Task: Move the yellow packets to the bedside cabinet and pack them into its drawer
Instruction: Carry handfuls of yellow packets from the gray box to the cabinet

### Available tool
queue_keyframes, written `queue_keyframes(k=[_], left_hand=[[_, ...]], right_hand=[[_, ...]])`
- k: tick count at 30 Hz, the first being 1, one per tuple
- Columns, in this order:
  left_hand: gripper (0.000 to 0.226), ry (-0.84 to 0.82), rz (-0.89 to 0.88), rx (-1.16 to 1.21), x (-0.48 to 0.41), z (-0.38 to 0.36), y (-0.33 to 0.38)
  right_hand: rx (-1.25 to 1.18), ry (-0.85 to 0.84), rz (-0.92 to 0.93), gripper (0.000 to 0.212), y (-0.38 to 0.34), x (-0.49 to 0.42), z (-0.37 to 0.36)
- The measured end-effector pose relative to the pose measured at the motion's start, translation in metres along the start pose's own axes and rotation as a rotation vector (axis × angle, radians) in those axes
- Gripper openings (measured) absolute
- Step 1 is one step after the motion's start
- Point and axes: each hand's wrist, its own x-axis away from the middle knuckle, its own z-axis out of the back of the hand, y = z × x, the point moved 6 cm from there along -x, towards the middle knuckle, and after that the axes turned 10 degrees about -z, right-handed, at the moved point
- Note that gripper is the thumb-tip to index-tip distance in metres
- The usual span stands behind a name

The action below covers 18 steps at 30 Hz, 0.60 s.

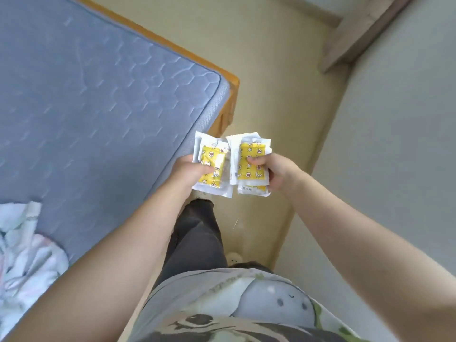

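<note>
Yellow packets (pixel 252 150) are held in two small stacks, one in each grip, in the air just off the rounded corner of the blue-grey quilted mattress (pixel 86 95). They are above the floor, not on the bed.

The mattress, stitched in a hexagon pattern, lies in an orange-brown wooden bed frame (pixel 233 92) that shows along the mattress's far side and at its corner. A rumpled white fleecy blanket (pixel 24 243) lies on the near end of the mattress. Beside the mattress runs a strip of pale beige floor (pixel 271 77). A plain grey-white wall (pixel 394 144) stands on the side of the strip away from the mattress. At the strip's far end a pale wooden board (pixel 357 33) meets the wall; I cannot tell what it belongs to. The person stands close to the mattress's side in dark grey trousers (pixel 197 238) and a light printed shirt (pixel 222 304).

Each packet is a flat, white-edged sachet with a bright yellow panel printed with small stars and moons. The left grip (pixel 191 172) pinches the left stack (pixel 213 156), the one nearer the mattress, with the thumb curled over its creased top packet. The right grip (pixel 274 174) pinches the right stack (pixel 251 174), with the thumb pressed on the yellow face. The stacks sit almost edge to edge, and their corners fan out unevenly.
</note>
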Motion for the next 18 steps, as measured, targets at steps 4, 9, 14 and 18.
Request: queue_keyframes(k=[4,9,14,18], left_hand=[[0.024,-0.161,-0.025,-0.106,-0.091,-0.04,0.067],[0.027,-0.291,-0.079,-0.21,-0.171,-0.084,0.156],[0.036,-0.363,-0.064,-0.266,-0.243,-0.133,0.215],[0.038,-0.347,-0.026,-0.243,-0.308,-0.185,0.252]], right_hand=[[-0.157,0.061,0.06,0.011,-0.073,-0.006,0.036],[-0.335,0.113,0.101,0.014,-0.162,-0.01,0.064],[-0.435,0.148,0.084,0.014,-0.238,-0.021,0.099],[-0.42,0.157,0.089,0.015,-0.317,-0.044,0.146]])
